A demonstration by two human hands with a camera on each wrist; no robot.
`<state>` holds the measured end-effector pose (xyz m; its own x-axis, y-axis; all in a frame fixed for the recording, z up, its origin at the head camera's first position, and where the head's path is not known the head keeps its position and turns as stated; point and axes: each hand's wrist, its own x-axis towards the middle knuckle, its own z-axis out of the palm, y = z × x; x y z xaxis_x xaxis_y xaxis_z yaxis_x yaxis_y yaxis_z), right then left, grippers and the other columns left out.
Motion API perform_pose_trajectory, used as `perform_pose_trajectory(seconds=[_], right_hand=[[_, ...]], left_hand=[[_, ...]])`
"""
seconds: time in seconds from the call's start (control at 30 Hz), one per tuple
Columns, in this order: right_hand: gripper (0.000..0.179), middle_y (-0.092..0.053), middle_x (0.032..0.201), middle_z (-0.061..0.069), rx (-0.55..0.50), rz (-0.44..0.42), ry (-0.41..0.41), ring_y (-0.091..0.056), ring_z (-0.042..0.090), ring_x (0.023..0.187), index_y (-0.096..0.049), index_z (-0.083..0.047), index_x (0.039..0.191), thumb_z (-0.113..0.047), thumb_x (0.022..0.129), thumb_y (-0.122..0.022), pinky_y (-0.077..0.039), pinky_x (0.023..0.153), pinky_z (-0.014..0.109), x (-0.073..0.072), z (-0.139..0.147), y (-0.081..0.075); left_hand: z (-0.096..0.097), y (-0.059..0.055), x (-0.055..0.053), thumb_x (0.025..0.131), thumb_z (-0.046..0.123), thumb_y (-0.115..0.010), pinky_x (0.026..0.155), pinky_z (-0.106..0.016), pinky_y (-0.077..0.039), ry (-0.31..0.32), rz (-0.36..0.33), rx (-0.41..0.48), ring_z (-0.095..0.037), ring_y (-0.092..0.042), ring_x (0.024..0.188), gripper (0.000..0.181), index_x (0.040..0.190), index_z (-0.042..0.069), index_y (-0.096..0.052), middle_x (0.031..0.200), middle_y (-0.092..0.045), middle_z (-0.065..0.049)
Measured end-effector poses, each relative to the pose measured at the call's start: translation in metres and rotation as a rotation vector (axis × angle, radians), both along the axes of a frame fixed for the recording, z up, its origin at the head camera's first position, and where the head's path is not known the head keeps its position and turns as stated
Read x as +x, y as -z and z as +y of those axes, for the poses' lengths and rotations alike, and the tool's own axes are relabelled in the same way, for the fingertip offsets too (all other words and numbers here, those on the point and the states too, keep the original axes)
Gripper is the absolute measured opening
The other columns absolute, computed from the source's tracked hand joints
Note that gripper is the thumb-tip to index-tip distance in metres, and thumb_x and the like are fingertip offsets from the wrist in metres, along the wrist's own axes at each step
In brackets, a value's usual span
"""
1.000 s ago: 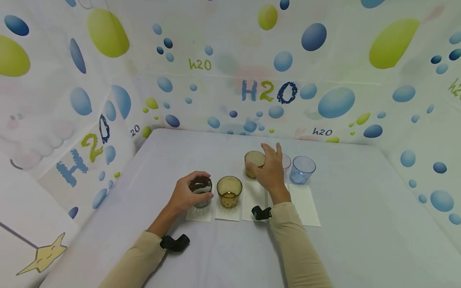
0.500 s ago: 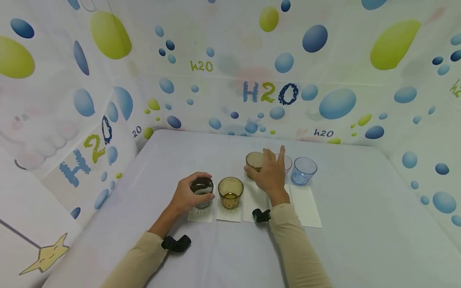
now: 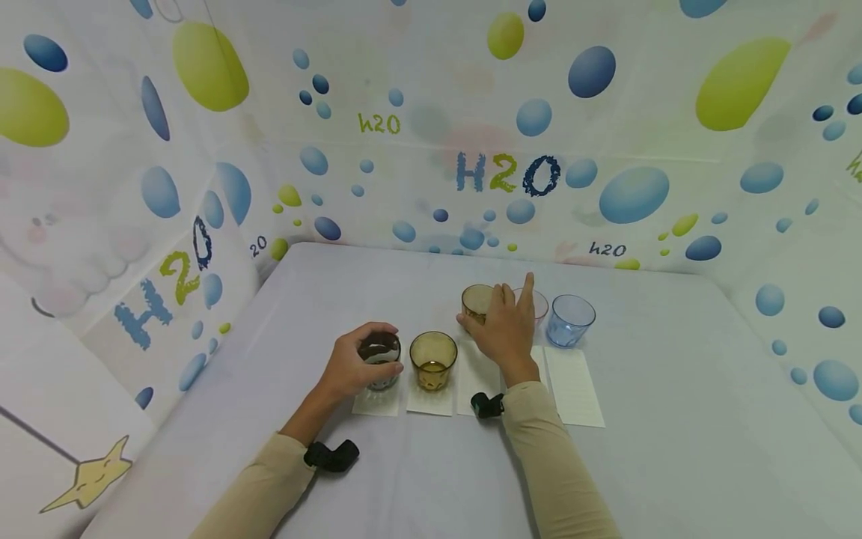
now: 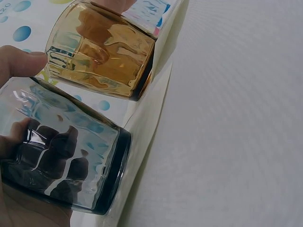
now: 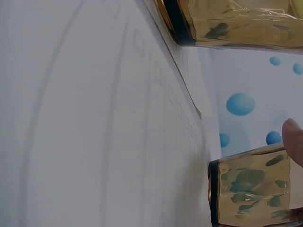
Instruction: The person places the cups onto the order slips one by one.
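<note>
My left hand (image 3: 345,368) grips a dark grey glass (image 3: 382,379) that stands upright on the leftmost paper sheet. In the left wrist view, fingers show through this tinted glass (image 4: 90,156). Just right of it, an amber glass (image 3: 433,358) stands on its own sheet. Farther back is a second, lighter amber glass (image 3: 475,299), held by my right hand (image 3: 506,333) with the thumb on its left side and the fingers on its right. The right wrist view shows the thumb at the rim of that back glass (image 5: 251,189).
A pink-rimmed clear glass (image 3: 539,303), partly hidden by my right hand, stands at the back beside a blue glass (image 3: 570,322). White paper sheets lie in a row on the table (image 3: 673,404), the rightmost sheet (image 3: 575,389) in front of the blue glass. A printed curtain (image 3: 417,75) rises behind the table.
The right hand's fingers have closed in on the back amber glass, which stays in place. My left hand keeps its grip on the dark grey glass. The head view has shifted slightly.
</note>
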<state>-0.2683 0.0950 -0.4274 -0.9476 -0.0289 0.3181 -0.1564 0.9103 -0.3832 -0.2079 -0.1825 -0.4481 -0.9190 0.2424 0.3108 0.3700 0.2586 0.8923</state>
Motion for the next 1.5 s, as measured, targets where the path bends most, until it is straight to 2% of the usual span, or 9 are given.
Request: perform_pose_trajectory(seconds=[0.33, 0.57, 0.77, 0.93, 1.07, 1.33, 1.5], right_hand=[[0.086, -0.048, 0.150, 0.021, -0.089, -0.029, 0.029, 0.005, 0.035, 0.156, -0.048, 0.004, 0.142, -0.052, 0.084, -0.079, -0.013, 0.124, 0.054, -0.001, 0.000, -0.002], [0.085, -0.058, 0.141, 0.023, -0.139, 0.001, 0.038, -0.006, 0.032, 0.157, -0.053, 0.003, 0.136, -0.049, 0.078, -0.086, -0.017, 0.124, 0.050, -0.002, -0.002, -0.004], [0.084, -0.042, 0.154, 0.026, -0.238, 0.002, 0.070, -0.018, 0.035, 0.155, -0.054, 0.003, 0.136, -0.043, 0.075, -0.090, -0.027, 0.121, 0.052, -0.002, -0.002, -0.005], [0.085, -0.034, 0.158, 0.029, -0.252, -0.020, 0.059, -0.023, 0.042, 0.151, -0.053, 0.004, 0.137, -0.043, 0.076, -0.089, -0.030, 0.118, 0.056, 0.001, 0.000, -0.009], [0.083, -0.027, 0.160, 0.032, -0.298, 0.013, 0.038, -0.026, 0.046, 0.149, -0.053, 0.005, 0.134, -0.040, 0.075, -0.090, -0.032, 0.116, 0.058, 0.001, 0.001, -0.011], [0.080, -0.034, 0.156, 0.032, -0.410, 0.089, 0.001, -0.030, 0.046, 0.147, -0.054, 0.004, 0.130, -0.036, 0.072, -0.093, -0.037, 0.113, 0.059, -0.001, 0.004, -0.012], [0.078, -0.052, 0.142, 0.023, -0.572, 0.100, -0.041, -0.035, 0.043, 0.145, -0.053, 0.000, 0.131, -0.032, 0.072, -0.093, -0.040, 0.111, 0.056, -0.001, 0.006, -0.015]], left_hand=[[0.000, -0.001, 0.001, 0.080, 0.011, -0.085, 0.095, -0.055, -0.053, 0.012, 0.005, 0.014, -0.032, -0.067, 0.108, 0.053, 0.128, 0.002, -0.064, 0.118, -0.067, -0.014], [0.000, -0.002, 0.002, 0.080, 0.012, -0.085, 0.096, -0.055, -0.053, -0.001, 0.000, 0.004, -0.030, -0.066, 0.108, 0.054, 0.128, 0.003, -0.064, 0.118, -0.067, -0.013], [0.001, 0.000, 0.002, 0.080, 0.011, -0.085, 0.096, -0.054, -0.053, 0.008, -0.001, 0.010, -0.031, -0.067, 0.107, 0.054, 0.128, 0.000, -0.063, 0.117, -0.068, -0.013], [0.001, 0.003, 0.002, 0.079, 0.010, -0.085, 0.096, -0.049, -0.055, 0.007, 0.000, 0.009, -0.030, -0.067, 0.107, 0.055, 0.128, -0.002, -0.062, 0.116, -0.068, -0.013], [0.001, 0.002, 0.001, 0.078, 0.011, -0.086, 0.095, -0.047, -0.055, -0.002, 0.004, 0.000, -0.027, -0.067, 0.107, 0.056, 0.128, 0.000, -0.063, 0.116, -0.068, -0.011], [0.001, -0.001, 0.000, 0.078, 0.010, -0.086, 0.095, -0.053, -0.054, -0.001, 0.016, 0.003, -0.027, -0.066, 0.107, 0.055, 0.128, 0.000, -0.063, 0.116, -0.067, -0.010], [0.001, -0.001, -0.001, 0.078, 0.010, -0.086, 0.095, -0.054, -0.054, 0.006, 0.009, 0.009, -0.030, -0.067, 0.106, 0.056, 0.128, -0.001, -0.063, 0.115, -0.068, -0.013]])
